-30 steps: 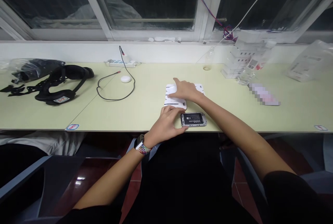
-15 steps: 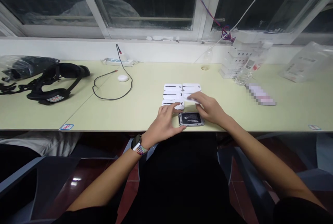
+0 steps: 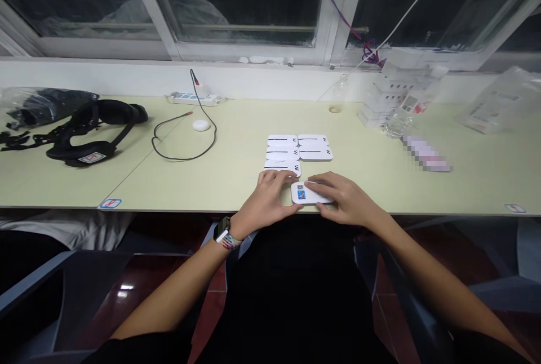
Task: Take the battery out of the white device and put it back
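A small white device [image 3: 311, 199] lies near the table's front edge, its back cover [image 3: 301, 187] over it with a printed code and a blue sticker showing. My left hand [image 3: 267, 199] holds the device's left end between thumb and fingers. Around the right end, my right hand [image 3: 349, 199] grips the cover, fingers on top and thumb at the near side. The fingers hide the cover's right part, and whether it sits fully flat I cannot tell. Just beyond are several similar white pieces [image 3: 315, 152] in two columns, each with a black line and a letter-like mark.
To the left on the table [image 3: 236, 183] are a black headset [image 3: 80, 152], a black cable [image 3: 181, 159], a white oval object [image 3: 201, 125] and a power strip [image 3: 196, 98]. White boxes [image 3: 374, 110], a clear bottle [image 3: 395, 124], a blurred pink item [image 3: 426, 154] and a plastic bag [image 3: 494, 102] stand or lie right.
My right hand has brought the white cover down toward me onto the device. The battery marked 3000mAh, visible before, is now covered. My left hand has stayed at the left end.
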A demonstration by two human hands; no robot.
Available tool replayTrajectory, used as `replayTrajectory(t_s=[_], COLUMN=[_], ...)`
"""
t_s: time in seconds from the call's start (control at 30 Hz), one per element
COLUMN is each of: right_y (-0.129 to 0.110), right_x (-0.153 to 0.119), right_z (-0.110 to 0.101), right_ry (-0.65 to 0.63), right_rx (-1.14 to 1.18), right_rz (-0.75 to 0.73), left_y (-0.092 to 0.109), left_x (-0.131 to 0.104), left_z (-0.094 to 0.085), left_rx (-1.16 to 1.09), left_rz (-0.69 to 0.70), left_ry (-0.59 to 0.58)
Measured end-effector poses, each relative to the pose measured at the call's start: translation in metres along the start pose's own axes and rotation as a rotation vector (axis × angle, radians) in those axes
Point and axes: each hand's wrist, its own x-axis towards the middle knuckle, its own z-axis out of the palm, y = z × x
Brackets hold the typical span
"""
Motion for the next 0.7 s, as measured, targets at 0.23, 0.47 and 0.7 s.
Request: replayTrajectory(t_s=[0.23, 0.47, 0.7], right_y=[-0.002, -0.005, -0.006], right_x=[0.000, -0.005, -0.017], right_z=[-0.001, -0.002, -0.010], right_ry=[-0.027, -0.016, -0.009], right_rx=[0.028, -0.022, 0.021], right_rz=[0.055, 0.059, 0.142], left_y=[0.006, 0.007, 0.008], left_x=[0.002, 0.002, 0.002], left_z=[-0.002, -0.003, 0.000], left_rx=[0.077, 0.134, 0.213], left_rz=[0.090, 0.124, 0.181], left_ry=[0.008, 0.020, 0.052])
